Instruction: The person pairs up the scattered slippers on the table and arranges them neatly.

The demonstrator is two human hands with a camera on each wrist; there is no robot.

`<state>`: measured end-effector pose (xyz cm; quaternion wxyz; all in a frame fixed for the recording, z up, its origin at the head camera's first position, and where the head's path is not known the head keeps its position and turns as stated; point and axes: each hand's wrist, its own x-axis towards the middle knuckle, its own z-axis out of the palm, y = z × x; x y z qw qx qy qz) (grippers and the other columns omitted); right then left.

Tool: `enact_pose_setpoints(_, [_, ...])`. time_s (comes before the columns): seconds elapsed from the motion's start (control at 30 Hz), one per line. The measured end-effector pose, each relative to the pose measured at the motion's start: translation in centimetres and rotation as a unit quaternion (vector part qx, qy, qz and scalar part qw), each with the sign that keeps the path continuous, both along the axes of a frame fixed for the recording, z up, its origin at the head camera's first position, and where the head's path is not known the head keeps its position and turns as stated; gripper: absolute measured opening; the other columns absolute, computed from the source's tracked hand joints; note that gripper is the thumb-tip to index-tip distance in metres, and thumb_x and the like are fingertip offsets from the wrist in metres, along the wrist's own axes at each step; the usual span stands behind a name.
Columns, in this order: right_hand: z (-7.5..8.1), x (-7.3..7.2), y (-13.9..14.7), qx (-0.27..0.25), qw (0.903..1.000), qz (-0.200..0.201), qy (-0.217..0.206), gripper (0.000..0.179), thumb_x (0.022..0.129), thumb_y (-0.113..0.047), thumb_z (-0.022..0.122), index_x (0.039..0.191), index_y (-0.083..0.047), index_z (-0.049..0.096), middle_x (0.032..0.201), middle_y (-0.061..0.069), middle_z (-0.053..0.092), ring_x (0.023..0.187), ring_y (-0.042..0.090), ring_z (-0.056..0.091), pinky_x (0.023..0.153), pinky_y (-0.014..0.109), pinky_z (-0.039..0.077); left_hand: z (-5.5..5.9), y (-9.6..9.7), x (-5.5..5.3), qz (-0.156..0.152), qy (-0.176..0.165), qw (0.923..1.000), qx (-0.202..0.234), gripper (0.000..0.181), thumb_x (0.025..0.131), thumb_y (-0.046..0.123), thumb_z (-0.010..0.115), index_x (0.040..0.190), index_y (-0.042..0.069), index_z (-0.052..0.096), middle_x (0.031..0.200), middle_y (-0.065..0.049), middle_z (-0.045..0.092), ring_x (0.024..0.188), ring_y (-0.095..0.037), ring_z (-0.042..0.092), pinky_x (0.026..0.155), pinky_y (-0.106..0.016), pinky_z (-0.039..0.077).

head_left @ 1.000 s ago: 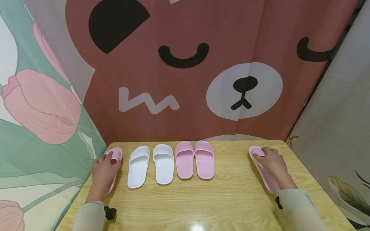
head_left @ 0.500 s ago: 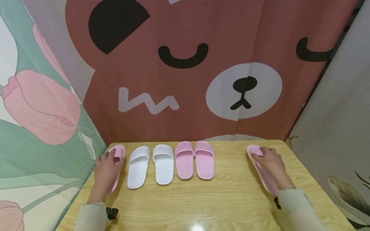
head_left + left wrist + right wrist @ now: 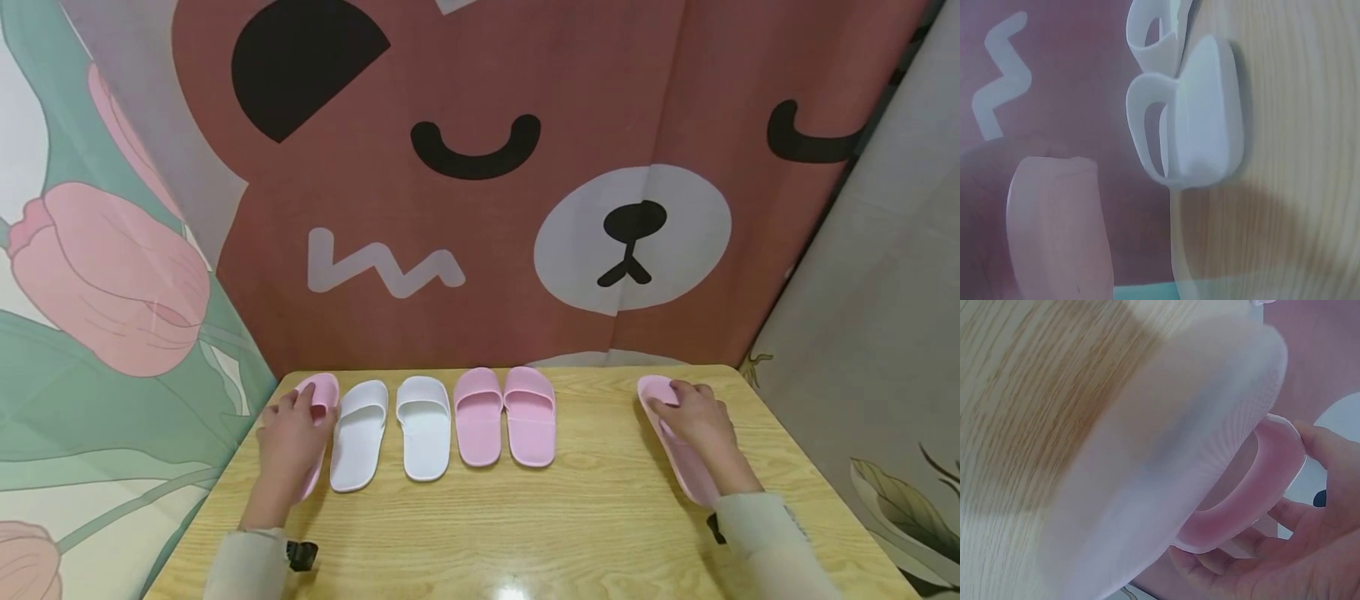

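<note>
At the table's left, my left hand (image 3: 288,442) grips a pink slipper (image 3: 327,388) by its strap, and its edge comes close to a white slipper (image 3: 357,446). Part of that pink slipper (image 3: 1060,231) fills the lower left of the left wrist view. On the right side, my right hand (image 3: 697,421) holds another pink slipper (image 3: 690,475) across the strap, toe pointing to the back. The right wrist view shows the fingers (image 3: 1235,575) curled round its strap (image 3: 1266,487), with the sole (image 3: 1141,487) tilted over the wood.
A second white slipper (image 3: 424,442) and two pink slippers (image 3: 478,429) stand side by side along the back of the wooden table (image 3: 465,542). Behind rises a bear-print curtain (image 3: 480,250). A flower-print cloth (image 3: 112,275) hangs at the left, a grey one (image 3: 885,333) at the right.
My left hand has moved right with its pink slipper, closing on the white ones. The right hand and its slipper have shifted slightly left. The middle slippers have stayed put.
</note>
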<state>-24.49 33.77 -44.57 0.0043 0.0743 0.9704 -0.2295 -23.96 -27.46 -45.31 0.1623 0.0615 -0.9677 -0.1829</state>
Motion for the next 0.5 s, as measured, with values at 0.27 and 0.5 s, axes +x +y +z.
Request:
enact_pose_setpoints(0.27, [0.3,0.1,-0.5,-0.005,1.0,-0.004,0.002,0.086,0.098,-0.061,0.05,0.152,0.005,0.033,0.145,0.041,0.03,0.123,0.067,0.033,0.093,0.075,0.036,-0.2,1.0,-0.2,0.0,-0.003,0.9999,-0.013,0.069,0.098,0.044,0.057,0.15,0.0,0.042,0.144,-0.036,0.041,0.124,-0.061,0.036,0.088,-0.076,0.035])
enact_pose_setpoints(0.5, [0.4,0.0,-0.6,-0.002,1.0,-0.007,0.006,0.087,0.098,-0.061,0.05,0.153,0.004,0.033,0.146,0.041,0.03,0.123,0.067,0.034,0.093,0.075,0.037,-0.2,2.0,-0.2,-0.009,0.007,0.9997,-0.022,0.069,0.098,0.045,0.056,0.149,0.0,0.043,0.141,-0.035,0.044,0.119,-0.061,0.04,0.084,-0.074,0.039])
